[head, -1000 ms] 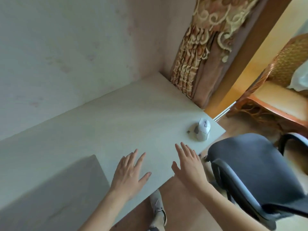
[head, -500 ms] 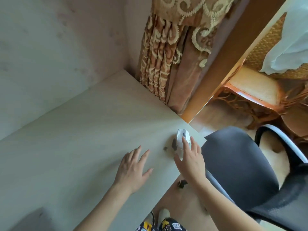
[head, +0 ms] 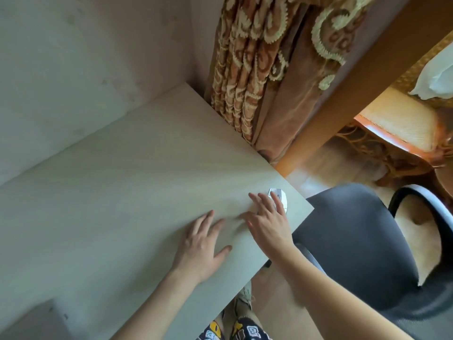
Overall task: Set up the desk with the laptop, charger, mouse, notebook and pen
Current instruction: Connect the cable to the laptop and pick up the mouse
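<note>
Currently mid-setup: only the white mouse point(head: 279, 198) on the desk point(head: 122, 192), parked hard by the right front corner, near both edges. No laptop, charger, notebook or pen in view. Right hand point(head: 268, 223) over the mouse, fingers extended, laid across its left half, palm trailing toward the desk's front edge; no visible curl around the shell, so contact looks like a rest, not a firm grasp, though thumb side hidden. Left hand point(head: 203, 244) flat on the desktop just beside, fingers spread, holding nothing. Main risk: mouse off the corner. Any sideways nudge from loosely laid fingers likely sends it over the edge toward the office chair point(head: 355, 241) or the floor. Cause: little margin on two sides plus no enclosing grip. Second risk: sliding it without lifting, snagging or skewing, with the two hands close enough together to get in each other's way. Third: chair seat close against the desk corner, so forearm clearance tight on that side. Safer bet, probably: wrap fingers round the shell first, then draw inward, away from both edges.
</note>
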